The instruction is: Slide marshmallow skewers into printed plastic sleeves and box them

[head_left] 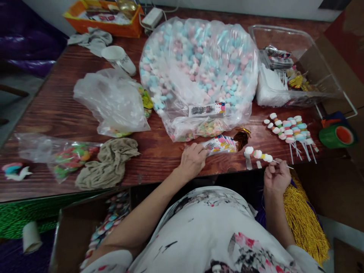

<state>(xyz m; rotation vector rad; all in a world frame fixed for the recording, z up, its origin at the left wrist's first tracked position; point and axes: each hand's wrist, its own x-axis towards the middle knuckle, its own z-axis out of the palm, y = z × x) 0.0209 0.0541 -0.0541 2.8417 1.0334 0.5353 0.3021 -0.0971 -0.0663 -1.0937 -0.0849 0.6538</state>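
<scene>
My right hand (276, 175) pinches the thin white stick of a marshmallow skewer (259, 154), which carries three white and pink pieces and points left over the table's front edge. My left hand (193, 159) rests on the wooden table (54, 110), its curled fingers touching a stack of small printed plastic sleeves (223, 144). What the fingers grip is hard to make out. Several finished skewers (290, 129) lie to the right. A big clear bag of pink, blue and white marshmallows (196, 68) sits behind the sleeves.
A crumpled plastic bag (112, 100), a beige cloth (109, 161), a bag of coloured candies (69, 156), a paper cup (119, 58) and an orange box (104, 17) lie left and back. A clear tray (308, 45) and green tape roll (338, 136) stand right. Gold tinsel (304, 220) hangs below.
</scene>
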